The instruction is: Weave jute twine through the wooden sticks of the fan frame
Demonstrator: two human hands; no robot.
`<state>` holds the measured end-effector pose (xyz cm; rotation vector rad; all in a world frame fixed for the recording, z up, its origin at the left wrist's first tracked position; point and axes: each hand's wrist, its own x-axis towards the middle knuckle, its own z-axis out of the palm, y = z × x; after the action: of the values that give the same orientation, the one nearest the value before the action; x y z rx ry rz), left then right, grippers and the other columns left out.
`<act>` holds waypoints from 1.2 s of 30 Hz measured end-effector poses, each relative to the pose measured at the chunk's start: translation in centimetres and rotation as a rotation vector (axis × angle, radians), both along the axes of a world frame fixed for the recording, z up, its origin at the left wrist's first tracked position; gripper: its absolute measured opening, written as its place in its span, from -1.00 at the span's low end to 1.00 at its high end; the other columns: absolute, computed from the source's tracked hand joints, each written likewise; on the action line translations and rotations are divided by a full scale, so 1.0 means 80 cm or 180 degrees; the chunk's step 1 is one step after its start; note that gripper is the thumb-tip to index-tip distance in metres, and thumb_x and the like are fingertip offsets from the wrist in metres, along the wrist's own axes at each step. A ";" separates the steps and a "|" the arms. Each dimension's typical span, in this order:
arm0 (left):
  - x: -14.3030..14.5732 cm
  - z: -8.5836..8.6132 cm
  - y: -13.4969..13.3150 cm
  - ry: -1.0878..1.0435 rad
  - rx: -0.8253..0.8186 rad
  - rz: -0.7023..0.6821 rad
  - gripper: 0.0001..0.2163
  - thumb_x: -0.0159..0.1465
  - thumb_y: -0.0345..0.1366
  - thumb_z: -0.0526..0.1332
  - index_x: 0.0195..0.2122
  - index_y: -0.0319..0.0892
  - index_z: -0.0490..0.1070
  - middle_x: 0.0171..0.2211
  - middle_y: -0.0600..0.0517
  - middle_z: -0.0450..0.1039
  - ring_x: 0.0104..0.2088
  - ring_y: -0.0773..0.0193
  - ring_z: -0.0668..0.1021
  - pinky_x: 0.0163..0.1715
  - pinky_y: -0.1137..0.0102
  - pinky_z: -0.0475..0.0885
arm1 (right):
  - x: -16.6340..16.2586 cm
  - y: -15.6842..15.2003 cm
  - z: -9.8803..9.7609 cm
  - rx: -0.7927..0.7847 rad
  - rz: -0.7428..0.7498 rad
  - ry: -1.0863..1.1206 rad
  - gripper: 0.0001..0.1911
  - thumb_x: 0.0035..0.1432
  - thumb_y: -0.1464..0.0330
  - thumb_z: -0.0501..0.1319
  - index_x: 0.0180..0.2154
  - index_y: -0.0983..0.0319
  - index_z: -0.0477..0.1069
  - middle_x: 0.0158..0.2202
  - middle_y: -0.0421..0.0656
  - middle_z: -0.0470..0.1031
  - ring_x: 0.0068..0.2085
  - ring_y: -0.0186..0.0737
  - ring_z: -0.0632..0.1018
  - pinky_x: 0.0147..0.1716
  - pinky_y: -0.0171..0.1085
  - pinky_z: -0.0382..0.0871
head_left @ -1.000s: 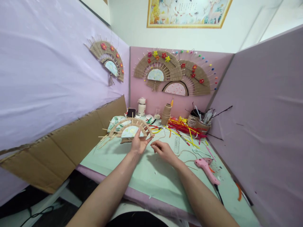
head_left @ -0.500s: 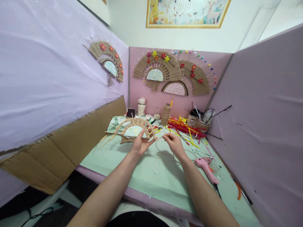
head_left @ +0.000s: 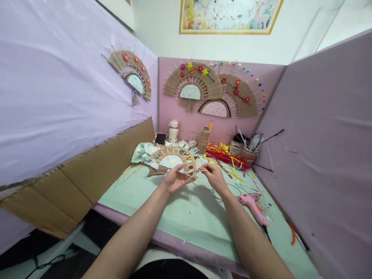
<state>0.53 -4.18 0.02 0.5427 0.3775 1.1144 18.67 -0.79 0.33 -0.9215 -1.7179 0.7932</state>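
A half-round woven fan (head_left: pixel 170 161) with a pale floral centre, thin sticks and a band of twine is held above the table. My left hand (head_left: pixel 176 180) grips its lower edge, thumb in front on the floral piece and fingers beneath. Just right of the fan, my right hand (head_left: pixel 213 174) is pinched near its right end, at a stick or strand; which of the two I cannot tell. Loose twine (head_left: pixel 229 190) loops down on the table below the right hand. Behind the fan lie a piece of brown cardboard (head_left: pixel 155 171) and a crumpled patterned cloth (head_left: pixel 142 152).
On the right lies a pink glue gun (head_left: pixel 254 209). Red and yellow pipe cleaners (head_left: pixel 229 157) spread near the back, beside a twine cone (head_left: pixel 204 139). A white bottle (head_left: pixel 173 131) stands behind. A cardboard strip (head_left: pixel 87 176) borders the left, and finished fans (head_left: pixel 193 79) hang on the partition.
My left hand has turned the fan and shifted it slightly right, so its right end is closer to my right hand. The right hand stays nearly in place, still pinching.
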 end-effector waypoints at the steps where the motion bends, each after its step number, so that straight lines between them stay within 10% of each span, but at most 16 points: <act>1: -0.001 0.001 -0.001 0.0000 0.0049 -0.0116 -0.65 0.25 -0.30 0.05 0.00 -0.41 0.32 -0.12 -0.27 0.46 -0.08 0.01 0.51 -0.03 0.14 0.34 | 0.001 0.000 0.001 -0.0005 0.0000 0.0015 -0.78 0.02 0.20 0.19 -0.50 0.23 0.39 -0.53 -0.21 0.40 -0.48 -0.29 0.35 -0.44 -0.31 0.22; 20: -0.002 -0.003 0.000 0.0161 -0.0019 -0.0449 -0.67 0.24 -0.31 0.04 -0.04 -0.41 0.34 -0.14 -0.29 0.46 -0.05 -0.05 0.49 -0.08 0.18 0.37 | 0.026 0.001 0.020 -0.0480 0.0042 0.1188 -0.72 -0.09 0.19 0.30 -0.35 0.22 0.39 -0.49 -0.22 0.40 -0.55 -0.41 0.28 -0.56 -0.36 0.15; 36: 0.001 0.004 -0.016 0.0010 0.0555 -0.0801 -0.60 0.18 -0.44 0.00 0.06 -0.29 0.29 -0.08 -0.21 0.45 0.01 -0.04 0.44 0.00 0.01 0.25 | 0.011 -0.003 0.015 -0.0219 -0.0078 0.0390 -0.84 -0.06 0.27 0.24 -0.42 0.23 0.46 -0.42 -0.15 0.49 -0.40 -0.26 0.43 -0.40 -0.28 0.29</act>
<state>0.61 -5.47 0.37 0.7251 0.2083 0.9075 19.53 -1.07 1.51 -0.9196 -1.5786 0.8792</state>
